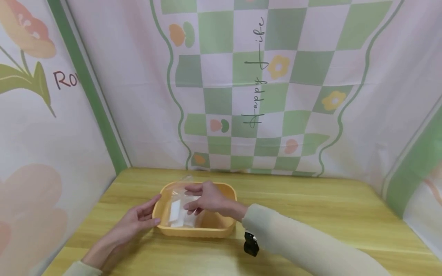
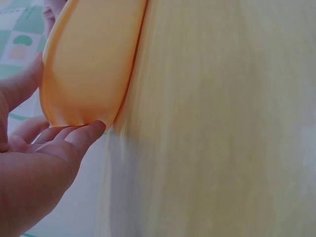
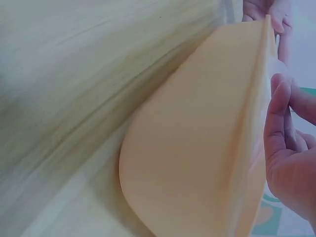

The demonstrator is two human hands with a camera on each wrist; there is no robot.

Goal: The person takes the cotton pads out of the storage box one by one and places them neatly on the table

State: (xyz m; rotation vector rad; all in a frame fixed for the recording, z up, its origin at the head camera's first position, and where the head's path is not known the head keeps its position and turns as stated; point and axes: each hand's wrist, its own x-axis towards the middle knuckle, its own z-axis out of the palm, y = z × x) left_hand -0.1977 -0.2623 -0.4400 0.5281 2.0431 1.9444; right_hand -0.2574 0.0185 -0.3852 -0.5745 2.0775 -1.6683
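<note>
A yellow-orange plastic basin (image 1: 197,232) stands on the table. My left hand (image 1: 136,221) rests against its left end, fingers near the rim and thumb low on the outer wall, as the left wrist view also shows with the hand (image 2: 54,163). Inside the basin lies a clear plastic bag (image 1: 177,195) with white flat pieces (image 1: 175,210) in it; its top edge sticks up past the far rim. My right hand (image 1: 210,197) reaches over the basin and pinches the bag with bent fingers. In the right wrist view, the basin wall hides part of the bag beside the right hand (image 3: 291,153).
The wooden table (image 1: 310,214) spreads out around the basin. A fabric backdrop (image 1: 262,96) with green checks and flowers hangs behind it, with a printed side panel (image 1: 31,145) at left. A black device (image 1: 251,244) sits at the right wrist.
</note>
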